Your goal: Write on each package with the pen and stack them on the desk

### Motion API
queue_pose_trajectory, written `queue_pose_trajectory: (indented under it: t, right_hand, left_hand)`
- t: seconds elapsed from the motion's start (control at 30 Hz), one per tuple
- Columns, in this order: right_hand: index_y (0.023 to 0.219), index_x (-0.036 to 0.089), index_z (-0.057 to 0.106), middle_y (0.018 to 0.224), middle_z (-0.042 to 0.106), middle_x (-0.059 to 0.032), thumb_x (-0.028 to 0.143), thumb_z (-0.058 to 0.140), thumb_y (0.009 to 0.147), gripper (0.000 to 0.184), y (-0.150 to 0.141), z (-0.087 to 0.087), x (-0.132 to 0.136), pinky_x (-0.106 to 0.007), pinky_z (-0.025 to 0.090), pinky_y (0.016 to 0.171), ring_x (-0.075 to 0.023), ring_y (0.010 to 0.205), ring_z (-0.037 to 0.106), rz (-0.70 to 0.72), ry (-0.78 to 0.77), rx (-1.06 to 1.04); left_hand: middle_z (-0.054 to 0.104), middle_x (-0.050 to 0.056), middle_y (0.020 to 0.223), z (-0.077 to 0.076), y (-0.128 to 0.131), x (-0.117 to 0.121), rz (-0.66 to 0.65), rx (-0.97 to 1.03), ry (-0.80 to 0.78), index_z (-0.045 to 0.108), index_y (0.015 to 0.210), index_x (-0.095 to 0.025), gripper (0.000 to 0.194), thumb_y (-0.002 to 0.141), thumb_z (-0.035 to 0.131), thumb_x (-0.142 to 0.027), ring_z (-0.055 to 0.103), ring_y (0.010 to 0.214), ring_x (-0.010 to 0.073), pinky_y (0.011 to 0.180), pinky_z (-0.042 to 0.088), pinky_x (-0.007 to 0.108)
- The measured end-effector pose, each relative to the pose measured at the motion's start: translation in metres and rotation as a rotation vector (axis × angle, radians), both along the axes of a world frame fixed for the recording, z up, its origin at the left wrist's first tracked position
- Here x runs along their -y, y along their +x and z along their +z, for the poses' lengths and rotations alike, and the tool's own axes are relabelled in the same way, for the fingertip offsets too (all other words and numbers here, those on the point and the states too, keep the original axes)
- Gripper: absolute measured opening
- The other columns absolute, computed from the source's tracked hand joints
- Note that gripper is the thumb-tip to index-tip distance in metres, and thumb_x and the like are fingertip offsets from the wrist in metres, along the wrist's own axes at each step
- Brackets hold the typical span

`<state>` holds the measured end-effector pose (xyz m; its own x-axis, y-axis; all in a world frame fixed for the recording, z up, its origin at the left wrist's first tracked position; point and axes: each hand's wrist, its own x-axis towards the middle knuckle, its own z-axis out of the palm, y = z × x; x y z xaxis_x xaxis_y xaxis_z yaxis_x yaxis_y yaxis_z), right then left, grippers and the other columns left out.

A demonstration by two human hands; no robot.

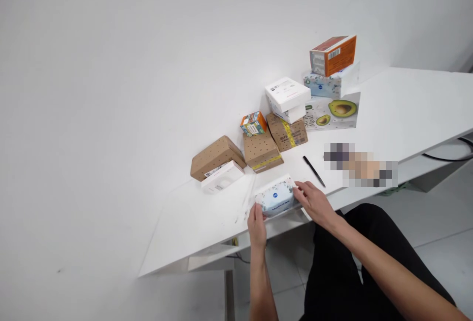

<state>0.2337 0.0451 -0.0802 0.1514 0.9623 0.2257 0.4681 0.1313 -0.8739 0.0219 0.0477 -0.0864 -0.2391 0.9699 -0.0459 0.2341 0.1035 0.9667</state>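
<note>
A white and light-blue printed box (276,198), patterned with leaves, is at the front edge of the white table. My left hand (257,223) grips its left end, fingers closed around the corner. At the opposite end, my right hand (313,200) pinches the box's right side between thumb and fingers. A black pen (314,171) lies on the table just beyond my right hand. Whether the box rests fully on the tabletop or is slightly lifted, I cannot tell.
Brown cardboard boxes (261,151) stand along the wall, with a small orange box (253,123) on top. A white box (222,177) leans at left. An avocado-printed box (334,112) carries a stack topped by an orange-red box (334,55). A blurred patch covers something at right.
</note>
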Motion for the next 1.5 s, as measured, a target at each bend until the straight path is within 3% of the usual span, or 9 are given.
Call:
queue_pose_trajectory:
  t: [0.2, 0.33, 0.43, 0.67, 0.87, 1.1, 1.3, 1.4, 1.5]
  right_hand:
    - [0.127, 0.021, 0.047, 0.126, 0.055, -0.0115, 0.028, 0.042, 0.086, 0.042, -0.001, -0.021, 0.003, -0.035, 0.051, 0.075, -0.0258, 0.112, 0.053, 0.046, 0.085, -0.085]
    - [0.122, 0.019, 0.049, 0.117, 0.059, -0.0115, 0.013, 0.041, 0.076, 0.047, 0.005, -0.047, 0.004, -0.039, 0.049, 0.081, -0.0248, 0.105, 0.057, 0.008, 0.059, -0.077]
    - [0.119, 0.021, 0.052, 0.115, 0.061, -0.0084, 0.009, 0.039, 0.072, 0.05, 0.007, -0.054, 0.003, -0.038, 0.047, 0.086, -0.0226, 0.103, 0.059, 0.017, 0.057, -0.128]
    - [0.11, 0.021, 0.06, 0.11, 0.065, -0.0059, 0.02, 0.038, 0.083, 0.034, 0.012, -0.038, 0.005, -0.034, 0.045, 0.086, -0.0211, 0.099, 0.06, 0.031, -0.037, -0.391]
    - [0.096, 0.022, 0.06, 0.113, 0.063, -0.0066, 0.041, 0.046, 0.088, 0.026, 0.008, -0.024, 0.009, -0.033, 0.045, 0.085, -0.0217, 0.1, 0.059, 0.046, -0.006, -0.555]
    - [0.081, 0.021, 0.055, 0.117, 0.059, -0.0084, 0.04, 0.05, 0.087, 0.021, -0.003, -0.031, 0.014, -0.033, 0.044, 0.087, -0.022, 0.104, 0.057, 0.079, 0.057, -0.505]
    - [0.089, 0.021, 0.058, 0.12, 0.059, -0.0088, 0.042, 0.048, 0.088, 0.023, -0.002, -0.031, 0.019, -0.035, 0.044, 0.09, -0.0215, 0.101, 0.058, 0.099, 0.019, -0.496]
    - [0.104, 0.022, 0.056, 0.119, 0.059, -0.009, 0.046, 0.047, 0.088, 0.03, -0.002, -0.024, 0.021, -0.035, 0.047, 0.087, -0.0222, 0.102, 0.058, 0.13, -0.016, -0.552]
    - [0.109, 0.022, 0.055, 0.104, 0.064, -0.007, 0.049, 0.044, 0.088, 0.035, -0.006, -0.02, 0.024, -0.034, 0.049, 0.082, -0.0219, 0.095, 0.059, 0.157, -0.1, -0.616]
  left_hand:
    - [0.065, 0.01, 0.112, -0.01, 0.015, 0.011, -0.032, 0.172, 0.22, 0.059, 0.113, -0.017, 0.045, 0.073, 0.066, -0.036, 0.06, 0.105, 0.0235, 0.09, 0.046, 0.035]
    - [0.065, 0.011, 0.111, -0.026, 0.017, 0.015, -0.018, 0.294, 0.199, 0.062, 0.106, -0.015, 0.038, 0.079, 0.059, -0.042, 0.06, 0.105, 0.0228, 0.09, 0.046, 0.035]
    - [0.066, 0.012, 0.111, -0.03, 0.016, 0.01, 0.007, 0.364, 0.146, 0.062, 0.107, -0.015, 0.044, 0.083, 0.051, -0.051, 0.061, 0.105, 0.0227, 0.088, 0.047, 0.034]
    - [0.063, 0.012, 0.119, -0.024, 0.017, 0.001, -0.036, 0.275, 0.082, 0.06, 0.117, -0.017, 0.051, 0.086, 0.044, -0.054, 0.058, 0.111, 0.0236, 0.091, 0.048, 0.035]
    - [0.063, 0.01, 0.118, -0.026, 0.019, 0.007, -0.019, 0.327, 0.184, 0.06, 0.113, -0.017, 0.04, 0.076, 0.061, -0.033, 0.056, 0.114, 0.0245, 0.097, 0.042, 0.037]
    - [0.063, 0.008, 0.117, -0.034, 0.008, 0.01, 0.06, 0.365, 0.252, 0.06, 0.102, -0.02, 0.037, 0.066, 0.065, -0.022, 0.056, 0.114, 0.025, 0.096, 0.042, 0.038]
    - [0.066, 0.007, 0.107, -0.039, 0.007, 0.014, 0.05, 0.313, 0.21, 0.057, 0.108, -0.019, 0.039, 0.07, 0.064, -0.021, 0.06, 0.103, 0.0213, 0.091, 0.045, 0.034]
    - [0.06, 0.01, 0.118, -0.031, 0.009, 0.017, 0.002, 0.273, 0.265, 0.055, 0.115, -0.02, 0.044, 0.072, 0.062, -0.023, 0.055, 0.113, 0.0239, 0.096, 0.042, 0.038]
    - [0.045, 0.01, 0.135, -0.011, 0.012, 0.023, -0.046, 0.106, 0.434, 0.056, 0.118, -0.023, 0.042, 0.076, 0.061, -0.025, 0.041, 0.129, 0.0269, 0.104, 0.035, 0.041]
